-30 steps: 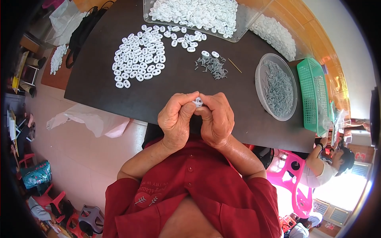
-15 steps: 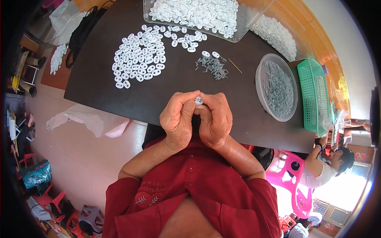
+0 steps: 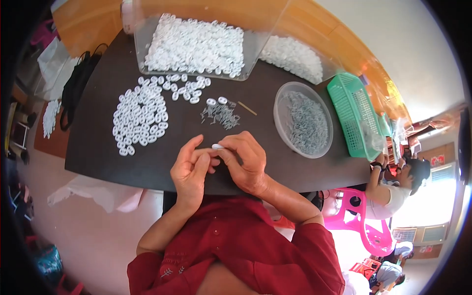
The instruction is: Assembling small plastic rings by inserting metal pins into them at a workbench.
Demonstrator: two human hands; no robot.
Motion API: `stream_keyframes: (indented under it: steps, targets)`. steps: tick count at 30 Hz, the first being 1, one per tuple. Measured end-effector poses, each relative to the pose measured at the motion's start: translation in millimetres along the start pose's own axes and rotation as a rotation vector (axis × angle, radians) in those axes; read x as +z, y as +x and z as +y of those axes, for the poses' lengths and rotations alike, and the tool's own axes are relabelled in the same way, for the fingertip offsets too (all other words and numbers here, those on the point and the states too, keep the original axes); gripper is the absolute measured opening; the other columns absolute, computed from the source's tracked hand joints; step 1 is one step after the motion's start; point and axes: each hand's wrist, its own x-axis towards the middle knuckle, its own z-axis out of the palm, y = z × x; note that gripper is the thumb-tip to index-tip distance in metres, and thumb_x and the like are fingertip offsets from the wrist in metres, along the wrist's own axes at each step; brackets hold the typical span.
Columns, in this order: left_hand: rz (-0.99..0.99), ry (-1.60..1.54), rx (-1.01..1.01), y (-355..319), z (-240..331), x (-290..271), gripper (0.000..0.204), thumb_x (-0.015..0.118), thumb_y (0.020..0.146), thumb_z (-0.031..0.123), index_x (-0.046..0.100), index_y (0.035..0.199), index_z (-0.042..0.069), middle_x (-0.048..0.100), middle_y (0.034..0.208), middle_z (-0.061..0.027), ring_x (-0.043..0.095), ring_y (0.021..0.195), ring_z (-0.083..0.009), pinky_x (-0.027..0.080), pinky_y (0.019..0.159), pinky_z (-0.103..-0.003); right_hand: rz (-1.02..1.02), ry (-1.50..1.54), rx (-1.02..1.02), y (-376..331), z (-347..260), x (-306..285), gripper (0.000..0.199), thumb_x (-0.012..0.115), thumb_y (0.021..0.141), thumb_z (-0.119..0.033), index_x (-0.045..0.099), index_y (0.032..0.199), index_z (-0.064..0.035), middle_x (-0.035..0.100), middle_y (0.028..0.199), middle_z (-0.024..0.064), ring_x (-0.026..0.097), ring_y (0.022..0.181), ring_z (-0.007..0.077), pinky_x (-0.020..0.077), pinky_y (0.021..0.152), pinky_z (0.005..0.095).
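Just past the table's near edge, my right hand pinches a small white oval plastic piece between thumb and forefinger. My left hand is beside it, thumb and forefinger apart, with a fingertip close to or touching the piece. Beyond my hands lies a loose pile of small grey pins. Two white oval pieces with two holes each rest at the pile's far side. Farther left spreads a large group of similar white ovals.
A clear bin heaped with white pieces stands at the back. To the right are a round tub of grey pins and a green basket. A thin stick lies on the dark table. Another person is at far right.
My view has shifted, so the table's contents sit lower and farther left. My hands have drawn apart: the left has loosened its fingers, while the right keeps the white piece, now turned edge-on.
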Motion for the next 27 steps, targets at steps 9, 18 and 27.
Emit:
stream_keyframes:
  steps: [9, 18, 27]
  targets:
    - [-0.009, 0.124, -0.093, 8, 2, -11, 0.029, 0.052, 0.090, 0.007, 0.048, 0.116, -0.005, 0.064, 0.089, -0.0137, 0.060, 0.070, -0.0132, 0.046, 0.060, -0.022, 0.202, -0.709, -0.243, 135, 101, -89, 0.010, 0.061, 0.080, -0.006, 0.064, 0.088, -0.0015, 0.062, 0.078, 0.0157, 0.061, 0.073, 0.0274, 0.0464, 0.066, 0.0345]
    - [0.022, 0.236, -0.072, 35, 10, -33, 0.024, 0.053, 0.090, 0.009, 0.054, 0.112, 0.001, 0.064, 0.087, -0.0064, 0.057, 0.070, -0.0077, 0.044, 0.059, -0.019, 0.079, -0.629, -0.073, 140, 138, -80, 0.013, 0.062, 0.079, -0.009, 0.067, 0.089, -0.0043, 0.065, 0.086, 0.0141, 0.062, 0.081, 0.0285, 0.0478, 0.073, 0.0357]
    - [0.012, 0.428, -0.077, 51, 14, -37, 0.020, 0.054, 0.088, 0.008, 0.057, 0.106, 0.000, 0.065, 0.079, -0.0053, 0.058, 0.065, -0.0070, 0.045, 0.054, -0.020, -0.383, -0.161, 0.115, 92, 109, 11, 0.012, 0.063, 0.073, -0.005, 0.068, 0.085, -0.0035, 0.065, 0.080, 0.0124, 0.062, 0.074, 0.0260, 0.0482, 0.068, 0.0329]
